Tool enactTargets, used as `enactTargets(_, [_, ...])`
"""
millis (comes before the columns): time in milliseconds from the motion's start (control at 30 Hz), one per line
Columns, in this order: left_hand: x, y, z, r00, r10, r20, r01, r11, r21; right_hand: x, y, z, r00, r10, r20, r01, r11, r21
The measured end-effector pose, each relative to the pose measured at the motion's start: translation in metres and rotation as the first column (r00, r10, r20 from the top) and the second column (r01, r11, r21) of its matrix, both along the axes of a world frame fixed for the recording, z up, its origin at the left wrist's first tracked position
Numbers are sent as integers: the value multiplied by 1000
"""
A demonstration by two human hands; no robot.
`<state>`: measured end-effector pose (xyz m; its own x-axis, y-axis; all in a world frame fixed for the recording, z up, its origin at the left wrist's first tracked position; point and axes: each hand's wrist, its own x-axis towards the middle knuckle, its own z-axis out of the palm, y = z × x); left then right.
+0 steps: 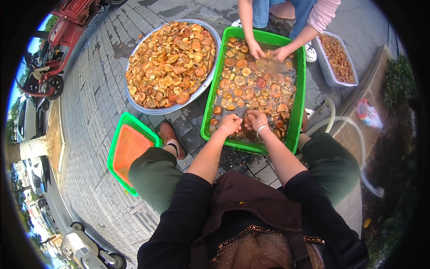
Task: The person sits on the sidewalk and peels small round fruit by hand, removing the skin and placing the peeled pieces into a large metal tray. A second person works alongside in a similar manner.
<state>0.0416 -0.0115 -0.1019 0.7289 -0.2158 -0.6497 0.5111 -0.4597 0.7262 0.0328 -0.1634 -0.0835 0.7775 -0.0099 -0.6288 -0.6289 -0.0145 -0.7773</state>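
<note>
A green plastic tub [301, 101] of water stands between my feet, with many orange-brown mushrooms [248, 93] floating in it. Over the near part of the tub, my left hand [231, 123] has its fingers curled; whether they pinch something small is unclear. My right hand [256, 120], with a silver bracelet at the wrist, is just to its right and holds a brownish mushroom [247, 120], partly covered by the fingers. At the tub's far end, a co-worker's two hands [268, 53] handle mushrooms at the water's surface.
A large metal basin [129, 90] heaped with mushrooms stands at the upper left. Nested green and orange baskets [129, 151] lie beside my left leg. To the right are a white tub [336, 82] of mushrooms, a pale hose [359, 141], a stone kerb [362, 97] and a plastic bag [369, 114].
</note>
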Motion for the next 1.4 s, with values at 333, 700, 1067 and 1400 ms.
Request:
enactTargets(333, [-6, 20, 59, 934, 21, -355, -248, 754, -608, 20, 21, 48, 970, 225, 89, -242, 921, 304])
enactTargets(700, [31, 107, 85, 664, 550, -506, -680, 166, -714, -17, 31, 11, 487, 851, -199, -679, 225, -699])
enactTargets(1067, [99, 182, 135, 702, 707, 86, -597, 650, -470, -3, -21, -109, 843, 300, -446, -513, 698, -500])
enactTargets(1400, [-3, -8, 32, 803, -595, -34, 529, 685, 500, 4, 13, -21, 983, -124, -138, 134, 988, 69])
